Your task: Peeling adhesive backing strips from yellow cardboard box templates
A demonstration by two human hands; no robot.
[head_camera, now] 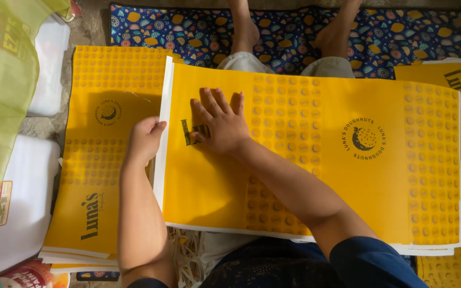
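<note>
Floor work, seen from above; patterned mat (198,32) at the far side, yellow printed sheets all round.

Nearest: dark blue sleeve at the bottom edge, both forearms reaching away from the body over the lap.

Top yellow sheet (348,160) lies flat across the lap on a thin stack; long axis runs left to right; white border strip along its left end, dotted bands crossing it, round dark emblem right of centre.

Right hand (220,125) open, palm down, fingers spread, pressing flat on the left part of the sheet, partly covering dark lettering; most of the sheet stretches off to that hand's right.

Left hand (146,140) curled at the sheet's left end, fingers folded over the white edge, thumb side up; gripping or merely resting on that edge, cannot tell for sure; it is the hand nearer the edge, just left of the right hand, not touching it.

Left of that: second stack of yellow sheets (102,160), long axis running near to far; white blocks (25,197) and green mesh fabric (1,106) beyond.

Far: another person's bare feet (289,32) on the mat, just past the sheet's far edge.
</note>
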